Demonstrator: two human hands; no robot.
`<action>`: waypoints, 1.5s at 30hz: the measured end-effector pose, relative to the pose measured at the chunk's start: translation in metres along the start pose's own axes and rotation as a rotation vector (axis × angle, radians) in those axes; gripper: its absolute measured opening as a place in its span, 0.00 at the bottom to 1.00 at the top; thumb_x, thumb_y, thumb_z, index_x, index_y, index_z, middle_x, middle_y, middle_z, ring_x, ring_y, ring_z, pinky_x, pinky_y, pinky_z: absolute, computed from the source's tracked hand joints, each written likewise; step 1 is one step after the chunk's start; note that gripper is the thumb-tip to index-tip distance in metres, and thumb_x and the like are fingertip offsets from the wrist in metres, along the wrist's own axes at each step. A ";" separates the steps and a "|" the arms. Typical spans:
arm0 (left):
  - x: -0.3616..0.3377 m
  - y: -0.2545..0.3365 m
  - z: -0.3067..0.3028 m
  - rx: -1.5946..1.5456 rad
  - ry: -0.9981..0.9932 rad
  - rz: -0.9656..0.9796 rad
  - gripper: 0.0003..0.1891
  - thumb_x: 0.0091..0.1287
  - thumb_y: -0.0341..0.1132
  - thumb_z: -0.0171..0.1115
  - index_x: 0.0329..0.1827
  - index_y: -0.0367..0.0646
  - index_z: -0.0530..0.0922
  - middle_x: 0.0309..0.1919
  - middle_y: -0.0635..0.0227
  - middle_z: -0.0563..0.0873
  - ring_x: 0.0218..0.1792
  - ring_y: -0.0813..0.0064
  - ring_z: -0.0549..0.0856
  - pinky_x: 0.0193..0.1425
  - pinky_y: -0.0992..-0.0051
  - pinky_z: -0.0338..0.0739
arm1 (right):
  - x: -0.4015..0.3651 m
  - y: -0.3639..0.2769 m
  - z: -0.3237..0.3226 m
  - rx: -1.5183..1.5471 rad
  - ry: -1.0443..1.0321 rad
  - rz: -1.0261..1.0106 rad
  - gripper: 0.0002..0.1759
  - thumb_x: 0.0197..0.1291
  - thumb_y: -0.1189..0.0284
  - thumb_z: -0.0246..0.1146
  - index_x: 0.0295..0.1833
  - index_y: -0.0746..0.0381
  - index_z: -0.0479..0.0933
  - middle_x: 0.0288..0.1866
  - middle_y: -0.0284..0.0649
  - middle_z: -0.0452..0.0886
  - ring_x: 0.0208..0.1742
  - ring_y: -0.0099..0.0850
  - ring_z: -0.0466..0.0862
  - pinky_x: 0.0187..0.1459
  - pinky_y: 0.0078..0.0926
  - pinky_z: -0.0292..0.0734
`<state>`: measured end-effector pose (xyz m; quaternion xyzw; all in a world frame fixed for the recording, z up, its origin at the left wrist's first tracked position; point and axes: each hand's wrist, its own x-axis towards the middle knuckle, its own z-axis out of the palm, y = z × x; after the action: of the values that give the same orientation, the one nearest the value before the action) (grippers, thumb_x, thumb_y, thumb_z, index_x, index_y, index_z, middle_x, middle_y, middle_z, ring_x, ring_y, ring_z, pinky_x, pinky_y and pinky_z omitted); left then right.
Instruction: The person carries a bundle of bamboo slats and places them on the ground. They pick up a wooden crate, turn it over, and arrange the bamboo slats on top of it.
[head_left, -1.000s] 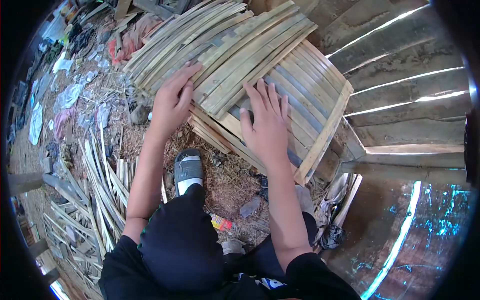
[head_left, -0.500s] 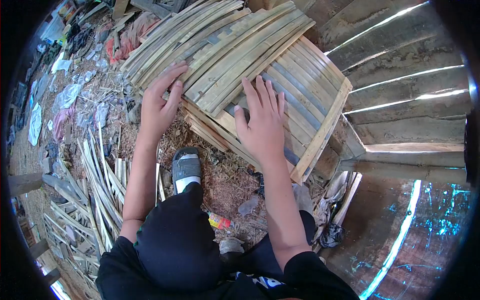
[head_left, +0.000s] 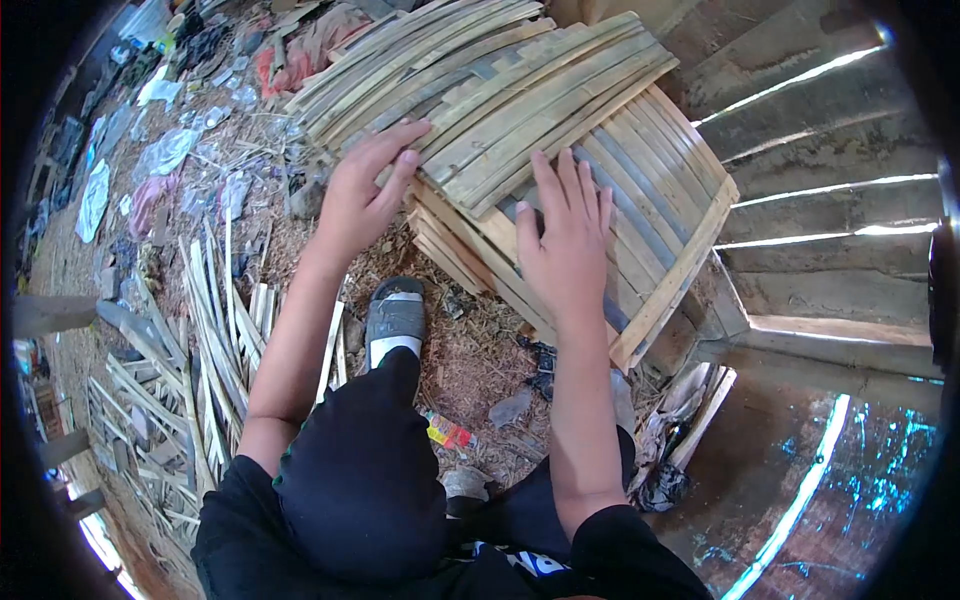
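Thin wooden slats point(head_left: 540, 110) lie side by side in a layer on a slatted wooden platform point(head_left: 650, 190). My left hand point(head_left: 365, 195) is at the near end of the slats, its fingers stretched over their edge and the thumb apart. On the right, my right hand point(head_left: 570, 240) has its fingers spread over the platform's boards, beside the nearest slat; the fingertips come close to that slat. Neither hand grips anything that I can see. Whether the palms press down is hard to tell.
More loose wooden strips point(head_left: 215, 360) are piled on the ground at left. My sandalled foot point(head_left: 395, 320) stands below the platform, near a red and yellow wrapper point(head_left: 447, 430). Plastic litter point(head_left: 165, 155) covers the ground at upper left. A plank wall point(head_left: 820, 200) rises at right.
The whole view has shifted, so the platform, slats and both hands appear further right. The hands keep nearly the same place against the slats.
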<state>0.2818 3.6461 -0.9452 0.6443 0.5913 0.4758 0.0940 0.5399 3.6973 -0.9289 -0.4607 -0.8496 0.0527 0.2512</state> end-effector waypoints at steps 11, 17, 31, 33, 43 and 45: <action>-0.067 0.025 -0.032 -0.026 0.122 -0.071 0.20 0.88 0.43 0.50 0.65 0.40 0.86 0.74 0.51 0.82 0.79 0.48 0.77 0.84 0.54 0.68 | -0.005 0.010 0.008 -0.035 -0.002 -0.024 0.37 0.79 0.58 0.61 0.89 0.48 0.65 0.89 0.56 0.64 0.90 0.58 0.60 0.88 0.65 0.47; -0.138 0.033 -0.076 0.320 0.000 -0.077 0.19 0.87 0.44 0.53 0.60 0.40 0.87 0.71 0.50 0.83 0.76 0.48 0.79 0.80 0.51 0.72 | -0.008 0.017 0.008 -0.029 -0.008 -0.089 0.37 0.81 0.53 0.59 0.89 0.53 0.64 0.90 0.57 0.61 0.91 0.58 0.57 0.88 0.65 0.46; -0.436 0.175 -0.209 0.575 0.376 -0.845 0.16 0.78 0.44 0.66 0.52 0.39 0.89 0.61 0.51 0.88 0.64 0.48 0.86 0.71 0.56 0.79 | -0.012 0.018 0.008 -0.040 0.037 -0.285 0.33 0.81 0.50 0.60 0.83 0.54 0.72 0.86 0.52 0.68 0.89 0.55 0.62 0.85 0.68 0.52; -0.454 0.202 -0.208 0.598 0.425 -0.862 0.15 0.77 0.44 0.67 0.51 0.40 0.89 0.61 0.51 0.88 0.64 0.48 0.86 0.71 0.56 0.79 | -0.017 0.015 -0.005 -0.023 0.010 -0.351 0.32 0.80 0.50 0.60 0.82 0.52 0.74 0.87 0.51 0.69 0.90 0.54 0.61 0.85 0.67 0.52; -0.468 0.249 -0.273 0.769 0.576 -0.893 0.17 0.81 0.44 0.61 0.49 0.37 0.87 0.48 0.48 0.88 0.56 0.46 0.86 0.63 0.54 0.80 | -0.010 0.018 -0.004 -0.171 -0.094 -0.158 0.45 0.73 0.35 0.62 0.86 0.48 0.71 0.91 0.51 0.63 0.92 0.56 0.56 0.86 0.67 0.50; -0.469 0.211 -0.304 0.733 0.686 -0.758 0.21 0.85 0.45 0.53 0.49 0.36 0.87 0.48 0.45 0.88 0.55 0.45 0.86 0.61 0.53 0.79 | -0.011 0.021 -0.001 -0.168 -0.106 -0.134 0.46 0.73 0.34 0.62 0.87 0.48 0.70 0.91 0.52 0.63 0.92 0.56 0.56 0.87 0.67 0.49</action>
<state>0.2753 3.0527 -0.8757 0.1910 0.8998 0.3554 -0.1660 0.5608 3.7003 -0.9392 -0.4190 -0.8919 -0.0111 0.1696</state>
